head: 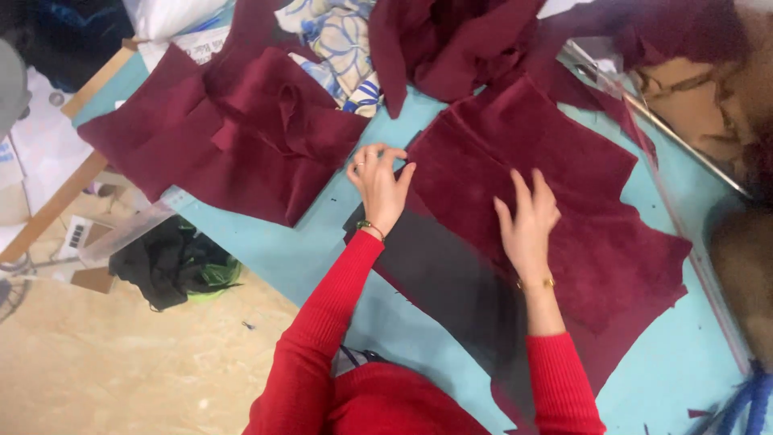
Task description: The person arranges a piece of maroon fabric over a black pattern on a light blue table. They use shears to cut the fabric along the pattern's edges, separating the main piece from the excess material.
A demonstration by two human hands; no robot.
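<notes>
A large piece of dark red velvet cloth [555, 209] is spread flat on a turquoise surface [692, 362], with a dark grey sheet [451, 282] lying partly under its near edge. The left hand [378, 181] is placed at the cloth's left edge, where the fingers are curled and the edge seems to be pinched between thumb and fingertips; the grip itself is partly hidden. The right hand [527, 221] is laid on the middle of the cloth with the fingers spread and slightly bent, and nothing is held in it. Red sleeves are worn on both arms, and a bracelet is seen at each wrist.

To the left, a second pile of dark red cloth pieces [233, 133] is laid on the same surface, apart from the first. A blue and white patterned fabric [342, 48] is seen at the far edge, between more crumpled red cloth [451, 40]. A clear ruler [129, 229] juts over the surface's near edge, and a black and green bundle [173, 262] lies on the floor below it.
</notes>
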